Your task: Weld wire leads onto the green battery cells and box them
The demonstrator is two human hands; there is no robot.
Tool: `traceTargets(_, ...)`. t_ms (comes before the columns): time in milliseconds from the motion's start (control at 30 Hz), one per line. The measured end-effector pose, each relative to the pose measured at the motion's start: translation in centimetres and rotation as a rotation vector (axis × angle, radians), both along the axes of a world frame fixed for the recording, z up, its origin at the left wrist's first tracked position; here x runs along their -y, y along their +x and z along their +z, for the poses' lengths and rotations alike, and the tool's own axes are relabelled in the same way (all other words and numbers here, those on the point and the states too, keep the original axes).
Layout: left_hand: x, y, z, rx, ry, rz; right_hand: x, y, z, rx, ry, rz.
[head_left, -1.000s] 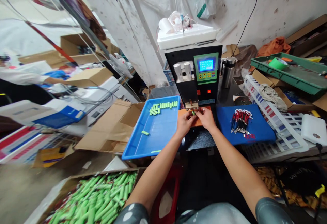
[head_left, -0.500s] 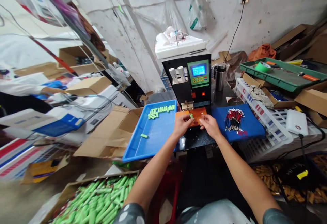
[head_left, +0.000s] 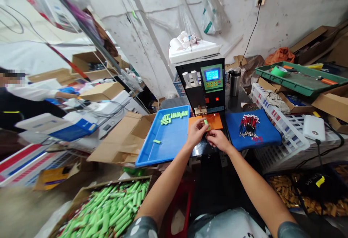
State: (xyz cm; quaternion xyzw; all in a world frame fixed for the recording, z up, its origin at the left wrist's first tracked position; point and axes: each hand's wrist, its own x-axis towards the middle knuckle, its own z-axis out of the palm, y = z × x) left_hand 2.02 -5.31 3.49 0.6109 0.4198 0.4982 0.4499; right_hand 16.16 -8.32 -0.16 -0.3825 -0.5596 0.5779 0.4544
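Observation:
My left hand pinches a small green battery cell over the orange pad in front of the black spot welder. My right hand sits just below and right of the cell, fingers curled close to it; what it grips is too small to tell. A blue tray to the left holds a row of green cells and one loose cell. On the right, a blue cloth carries a bundle of red and black wires.
A cardboard box of green cells lies at lower left. A steel flask stands beside the welder. White crates, a white power bank and a green tray fill the right. Another person works at far left.
Both hands drew back from the welder's electrodes toward me. The left hand lifted the green cell off the pad; the right hand dropped lower and moved left, under the cell.

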Motion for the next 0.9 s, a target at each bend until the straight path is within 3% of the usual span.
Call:
traceTargets(167,0.4,0.1,-1.1,0.002,-0.112,-0.061,0.7,0.8,-0.1,-0.230,-0.168,0.007)
traceTargets(367,-0.2,0.6,-2.3,0.052,-0.107,-0.074,-0.1,1.3,0.1,-0.460,-0.271,-0.063)
traceTargets(633,-0.4,-0.1,-2.1,0.074,-0.172,-0.181,-2.0,1.2,0.4,-0.562,-0.273,-0.160)
traceTargets(900,-2.0,-0.7,-2.9,-0.124,-0.061,-0.058,-4.3,0.7,0.8,-0.540,-0.252,-0.153)
